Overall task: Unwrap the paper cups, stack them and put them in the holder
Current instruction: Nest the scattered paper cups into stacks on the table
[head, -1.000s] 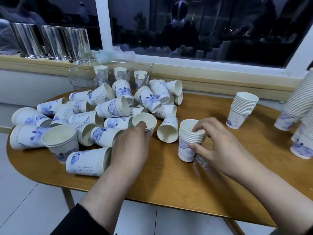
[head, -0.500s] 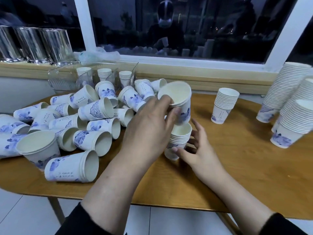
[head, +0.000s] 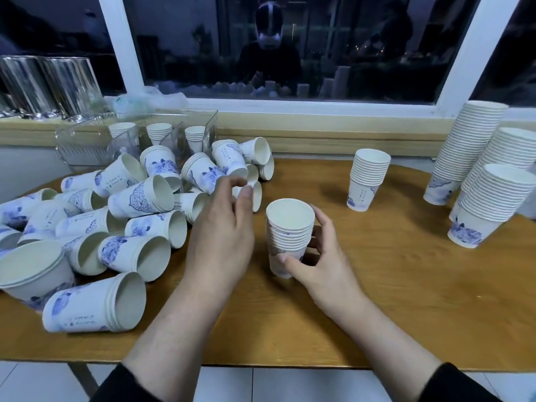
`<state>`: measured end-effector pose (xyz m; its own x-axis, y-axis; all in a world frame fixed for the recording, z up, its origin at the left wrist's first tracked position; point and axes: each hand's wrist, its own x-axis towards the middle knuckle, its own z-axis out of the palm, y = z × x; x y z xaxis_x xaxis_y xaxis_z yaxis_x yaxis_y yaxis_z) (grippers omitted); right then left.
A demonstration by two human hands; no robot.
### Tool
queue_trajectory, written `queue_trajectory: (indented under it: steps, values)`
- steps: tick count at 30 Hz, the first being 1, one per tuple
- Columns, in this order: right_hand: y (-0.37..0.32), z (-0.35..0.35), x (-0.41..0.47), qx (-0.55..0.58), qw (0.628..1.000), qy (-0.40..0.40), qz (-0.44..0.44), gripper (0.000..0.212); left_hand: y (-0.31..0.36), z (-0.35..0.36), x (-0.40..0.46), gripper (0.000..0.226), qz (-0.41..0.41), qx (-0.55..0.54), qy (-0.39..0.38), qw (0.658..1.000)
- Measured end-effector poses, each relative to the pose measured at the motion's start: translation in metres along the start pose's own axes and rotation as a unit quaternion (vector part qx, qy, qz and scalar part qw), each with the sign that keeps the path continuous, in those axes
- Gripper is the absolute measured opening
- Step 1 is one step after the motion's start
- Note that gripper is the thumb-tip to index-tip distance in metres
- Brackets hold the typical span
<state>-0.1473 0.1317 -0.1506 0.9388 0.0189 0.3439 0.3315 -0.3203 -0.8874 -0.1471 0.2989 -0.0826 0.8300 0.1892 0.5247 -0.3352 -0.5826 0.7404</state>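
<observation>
My right hand [head: 320, 265] grips a short stack of paper cups [head: 289, 236] standing upright on the wooden counter [head: 377, 285], thumb across the front near the base and fingers [head: 324, 224] curled round the far side. My left hand [head: 223, 230] hangs just above the counter at nine o'clock from that stack, its fingers loosely curled and slightly apart; its fingertips reach a small cup [head: 255, 194] lying on its side, though motion blur leaves it unclear whether they actually hold it. From nine to eleven o'clock, a heap of loose cups [head: 139, 219], white with blue prints, lies tumbled on their sides, some nested a few deep. Behind the heap at eleven o'clock, a clear plastic holder [head: 136, 134] stands against the window ledge with three short stacks upright in its compartments. At one o'clock, well apart from my hands, a finished stack [head: 367, 181] stands alone, and at two to three o'clock three taller stacks [head: 487, 175] crowd the counter's edge. Shiny metal canisters [head: 46, 82] sit on the ledge at ten o'clock.
</observation>
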Motion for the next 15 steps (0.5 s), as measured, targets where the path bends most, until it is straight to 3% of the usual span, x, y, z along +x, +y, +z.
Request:
queue_trajectory:
  steps: [3, 5, 10, 15]
  values:
    - [0.005, -0.020, -0.002, -0.010, 1.000, 0.027, -0.010, 0.088, -0.016, 0.013, 0.007, 0.025, 0.000, 0.025, -0.026, 0.999]
    - [0.011, -0.042, -0.003, -0.019, 0.999, 0.050, -0.011, 0.088, -0.023, 0.023, 0.011, 0.041, 0.034, 0.072, -0.096, 0.992]
    - [0.030, -0.097, 0.001, -0.078, 0.992, 0.094, 0.013, 0.086, -0.024, 0.051, 0.023, 0.078, 0.120, 0.197, -0.267, 0.936]
    - [0.045, -0.119, 0.016, -0.099, 0.989, 0.107, 0.018, 0.084, -0.032, 0.081, 0.036, 0.093, 0.145, 0.267, -0.354, 0.885]
